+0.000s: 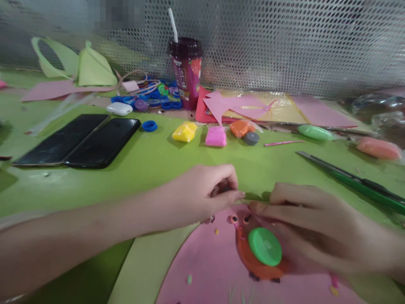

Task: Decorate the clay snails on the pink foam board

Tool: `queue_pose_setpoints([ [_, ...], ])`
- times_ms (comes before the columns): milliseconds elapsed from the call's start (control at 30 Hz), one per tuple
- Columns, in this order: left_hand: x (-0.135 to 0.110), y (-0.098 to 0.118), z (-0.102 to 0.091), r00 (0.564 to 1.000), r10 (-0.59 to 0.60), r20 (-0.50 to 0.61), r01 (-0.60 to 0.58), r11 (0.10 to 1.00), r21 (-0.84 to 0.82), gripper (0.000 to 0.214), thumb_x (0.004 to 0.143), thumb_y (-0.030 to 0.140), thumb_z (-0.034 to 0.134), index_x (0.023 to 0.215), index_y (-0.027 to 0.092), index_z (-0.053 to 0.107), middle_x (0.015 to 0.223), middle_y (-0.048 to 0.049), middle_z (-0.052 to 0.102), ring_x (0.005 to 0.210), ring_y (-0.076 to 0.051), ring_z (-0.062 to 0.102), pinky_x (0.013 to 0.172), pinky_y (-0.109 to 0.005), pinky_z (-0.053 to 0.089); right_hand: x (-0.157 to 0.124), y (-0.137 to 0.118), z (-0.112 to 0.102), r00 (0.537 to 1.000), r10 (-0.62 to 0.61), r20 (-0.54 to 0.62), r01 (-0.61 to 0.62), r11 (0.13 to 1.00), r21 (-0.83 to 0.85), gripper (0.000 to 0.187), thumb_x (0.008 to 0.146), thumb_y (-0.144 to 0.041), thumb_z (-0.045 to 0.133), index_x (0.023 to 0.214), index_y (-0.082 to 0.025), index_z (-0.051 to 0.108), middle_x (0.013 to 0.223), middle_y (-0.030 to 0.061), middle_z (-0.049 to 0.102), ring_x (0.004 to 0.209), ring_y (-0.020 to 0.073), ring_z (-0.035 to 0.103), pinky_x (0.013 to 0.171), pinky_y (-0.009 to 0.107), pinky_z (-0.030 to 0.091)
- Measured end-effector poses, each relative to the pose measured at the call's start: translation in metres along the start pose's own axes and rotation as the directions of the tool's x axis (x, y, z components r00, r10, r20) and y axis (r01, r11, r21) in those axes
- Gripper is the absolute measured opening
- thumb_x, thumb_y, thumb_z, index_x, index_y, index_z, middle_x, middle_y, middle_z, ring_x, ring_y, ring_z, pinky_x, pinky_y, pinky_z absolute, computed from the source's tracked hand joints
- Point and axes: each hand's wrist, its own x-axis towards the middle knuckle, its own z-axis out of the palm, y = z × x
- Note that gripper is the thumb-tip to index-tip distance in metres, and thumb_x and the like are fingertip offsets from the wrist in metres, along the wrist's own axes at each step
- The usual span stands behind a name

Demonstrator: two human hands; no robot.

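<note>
My left hand is curled above the top edge of a round pink card. Its thumb and fingers close around a small dark thing that I cannot make out. Over the card's right side reaches my right hand, somewhat blurred, fingers stretched toward the top edge. Beside those fingers lies an orange clay snail-like figure with two eyes and a round green cap as its shell. Small clay dots and thin green strokes also decorate the card, which rests on a pale green sheet.
Behind the hands lie yellow, pink and orange clay packets. A green utility knife is at right with its blade pointing left. Black phones lie left; a lidded drink cup stands before the perforated metal panel.
</note>
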Motion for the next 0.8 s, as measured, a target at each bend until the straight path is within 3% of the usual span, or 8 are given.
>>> queue_pose_setpoints([
  [100, 0.000, -0.001, 0.000, 1.000, 0.007, 0.007, -0.007, 1.000, 0.017, 0.020, 0.089, 0.038, 0.050, 0.080, 0.021, 0.048, 0.062, 0.0071, 0.054, 0.046, -0.007, 0.051, 0.039, -0.015, 0.040, 0.004, -0.004, -0.005, 0.999, 0.012, 0.037, -0.016, 0.993, 0.118, 0.025, 0.090, -0.013, 0.039, 0.101, -0.016, 0.061, 0.074, 0.0041, 0.055, 0.063, 0.0127, 0.051, 0.054, 0.025, 0.044],
  [267, 0.000, 0.000, 0.000, 1.000, 0.028, 0.012, -0.028, 0.998, 0.048, 0.021, 0.090, 0.040, 0.049, 0.081, 0.021, 0.048, 0.061, 0.0075, 0.053, 0.046, -0.007, 0.050, 0.041, -0.016, 0.040, 0.008, -0.007, -0.008, 0.998, -0.024, 0.050, 0.022, 0.998, 0.052, 0.023, 0.086, -0.012, 0.039, 0.096, -0.015, 0.060, 0.071, 0.0041, 0.053, 0.067, 0.0155, 0.049, 0.062, 0.032, 0.043],
  [400, -0.004, 0.003, 0.000, 0.987, 0.161, 0.006, -0.160, 0.969, 0.189, 0.016, 0.093, 0.034, 0.044, 0.085, 0.022, 0.051, 0.063, 0.0065, 0.057, 0.052, -0.008, 0.053, 0.047, -0.018, 0.039, 0.007, -0.008, -0.004, 0.998, 0.010, 0.065, -0.014, 0.998, 0.066, 0.019, 0.084, -0.012, 0.041, 0.090, -0.016, 0.059, 0.072, 0.0042, 0.052, 0.067, 0.0159, 0.047, 0.064, 0.033, 0.040],
  [467, -0.007, 0.004, 0.000, 0.953, 0.302, 0.030, -0.293, 0.889, 0.352, 0.012, 0.093, 0.026, 0.043, 0.090, 0.022, 0.054, 0.072, 0.0037, 0.062, 0.060, -0.009, 0.055, 0.054, -0.020, 0.039, 0.005, -0.007, -0.002, 0.998, 0.024, 0.054, -0.030, 0.994, 0.103, 0.018, 0.084, -0.013, 0.040, 0.089, -0.016, 0.058, 0.073, 0.0041, 0.052, 0.067, 0.0157, 0.046, 0.064, 0.034, 0.038],
  [567, -0.011, 0.002, 0.002, 0.866, 0.482, 0.134, -0.473, 0.704, 0.529, 0.015, 0.086, 0.013, 0.044, 0.092, 0.018, 0.057, 0.075, 0.0004, 0.062, 0.059, -0.010, 0.051, 0.055, -0.023, 0.036, 0.002, -0.004, 0.001, 0.999, 0.031, 0.030, -0.035, 0.988, 0.152, 0.021, 0.085, -0.015, 0.042, 0.097, -0.017, 0.058, 0.075, 0.0035, 0.051, 0.067, 0.0152, 0.044, 0.065, 0.034, 0.035],
  [667, -0.014, -0.001, 0.003, 0.816, 0.540, 0.207, -0.544, 0.594, 0.593, 0.018, 0.080, 0.008, 0.046, 0.091, 0.015, 0.058, 0.064, 0.0012, 0.055, 0.051, -0.010, 0.045, 0.051, -0.026, 0.032, -0.001, -0.003, 0.002, 0.999, 0.034, 0.017, -0.036, 0.985, 0.169, 0.025, 0.084, -0.015, 0.044, 0.104, -0.018, 0.058, 0.076, 0.0031, 0.050, 0.068, 0.0151, 0.044, 0.066, 0.033, 0.035],
  [800, -0.016, -0.004, 0.003, 0.805, 0.552, 0.217, -0.550, 0.557, 0.622, 0.025, 0.078, 0.008, 0.043, 0.096, 0.014, 0.058, 0.063, 0.0009, 0.056, 0.051, -0.011, 0.045, 0.049, -0.027, 0.032, -0.002, -0.003, 0.002, 1.000, 0.026, 0.001, -0.025, 0.983, 0.181, 0.020, 0.085, -0.012, 0.042, 0.096, -0.017, 0.057, 0.074, 0.0020, 0.048, 0.067, 0.0141, 0.043, 0.066, 0.033, 0.033],
])
